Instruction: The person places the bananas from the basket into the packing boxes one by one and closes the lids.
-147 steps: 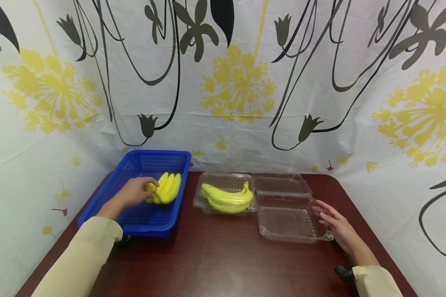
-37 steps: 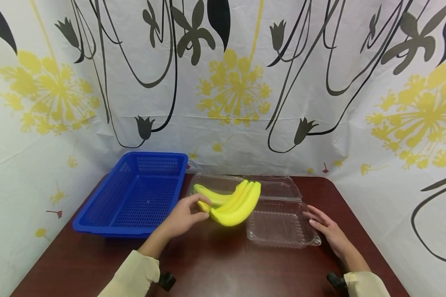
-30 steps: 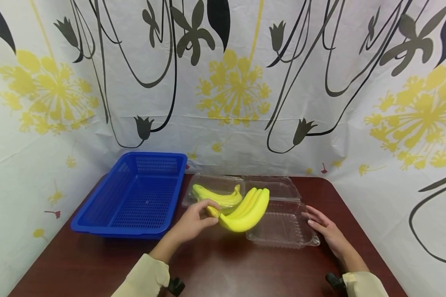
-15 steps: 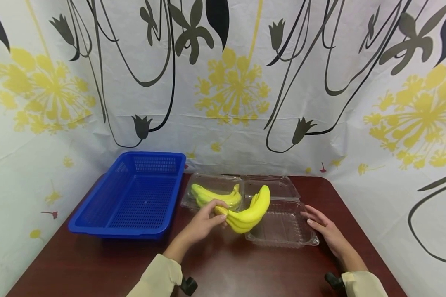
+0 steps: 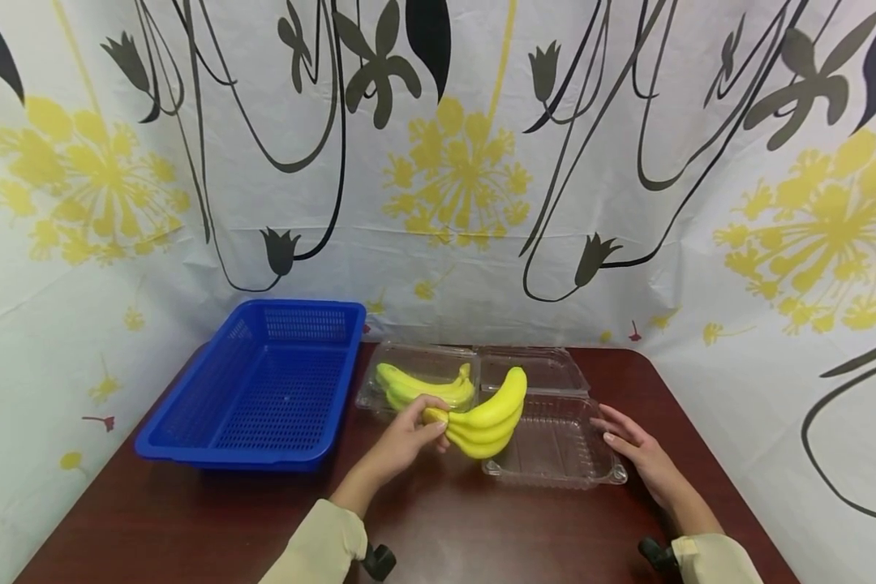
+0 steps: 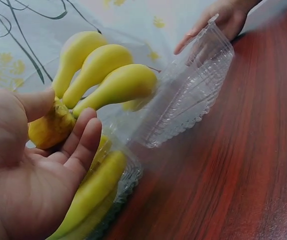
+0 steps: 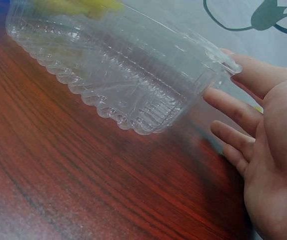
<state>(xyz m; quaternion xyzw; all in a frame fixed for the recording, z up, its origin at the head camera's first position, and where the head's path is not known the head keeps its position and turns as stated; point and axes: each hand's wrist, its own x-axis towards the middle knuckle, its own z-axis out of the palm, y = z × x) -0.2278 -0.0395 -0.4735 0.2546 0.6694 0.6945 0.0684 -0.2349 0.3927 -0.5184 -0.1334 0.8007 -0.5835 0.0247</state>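
Observation:
My left hand (image 5: 405,442) pinches the stem end of a yellow banana bunch (image 5: 487,422), thumb on one side and fingers on the other. The bunch hangs in the air, its fruit pointing right, overlapping the left edge of an open clear plastic clamshell container (image 5: 555,442). In the left wrist view the stem of the bunch (image 6: 103,70) sits between thumb and fingers. My right hand (image 5: 646,454) touches the clamshell's right side with fairly straight fingers. Fingertips meet the rim of the container (image 7: 128,85) in the right wrist view. Its lid (image 5: 533,369) lies folded back.
A second clear clamshell (image 5: 368,389), closed over another banana bunch (image 5: 427,387), stands left of the open one. A blue plastic basket (image 5: 251,458) with perforated walls sits at the left on the dark red wooden table (image 5: 482,535). A patterned cloth (image 5: 438,292) hangs behind.
The left hand has taken the banana bunch out of the blue basket and carried it right towards the open clamshell. Lately it has turned the bunch in place. The right hand stays at the container's side.

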